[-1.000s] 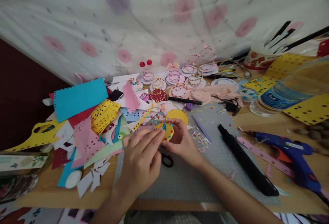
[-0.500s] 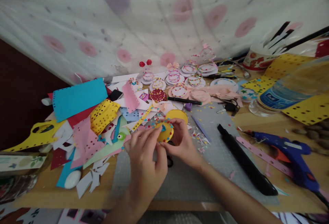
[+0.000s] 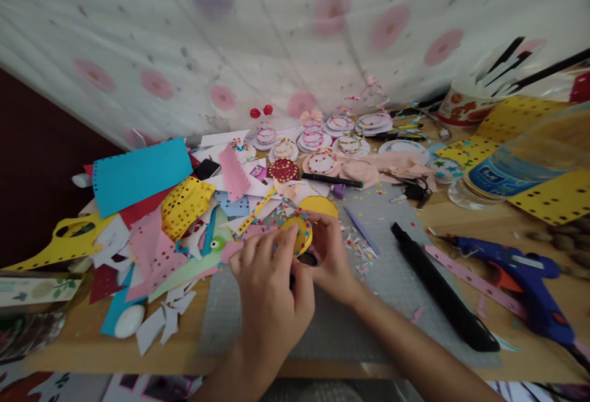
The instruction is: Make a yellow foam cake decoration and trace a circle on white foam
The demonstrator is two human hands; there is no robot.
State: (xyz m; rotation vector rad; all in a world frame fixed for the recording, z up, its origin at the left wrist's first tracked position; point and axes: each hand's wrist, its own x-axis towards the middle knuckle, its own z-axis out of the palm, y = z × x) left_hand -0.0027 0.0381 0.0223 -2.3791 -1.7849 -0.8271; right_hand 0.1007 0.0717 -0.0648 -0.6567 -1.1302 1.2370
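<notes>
Both hands meet above the grey cutting mat (image 3: 332, 334) around a small yellow disc (image 3: 303, 237) edged with coloured stars. My left hand (image 3: 271, 285) has its fingers over the disc's left side, and they hide part of it. My right hand (image 3: 332, 260) pinches the disc at its right and lower edge. The disc is tilted. Just behind it lies a plain yellow round piece (image 3: 319, 206). A dark round object (image 3: 307, 259) shows between the hands, too small to make out.
Paper scraps and a blue sheet (image 3: 142, 176) cover the left. Small decorated discs (image 3: 283, 170) stand at the back. To the right are a black tool (image 3: 442, 291), a blue glue gun (image 3: 516, 273), a plastic bottle (image 3: 502, 171) and a purple stick (image 3: 361, 230).
The yellow disc has turned and tilted more upright, shifting slightly right. My left hand has moved a little right with it and covers more of its left side.
</notes>
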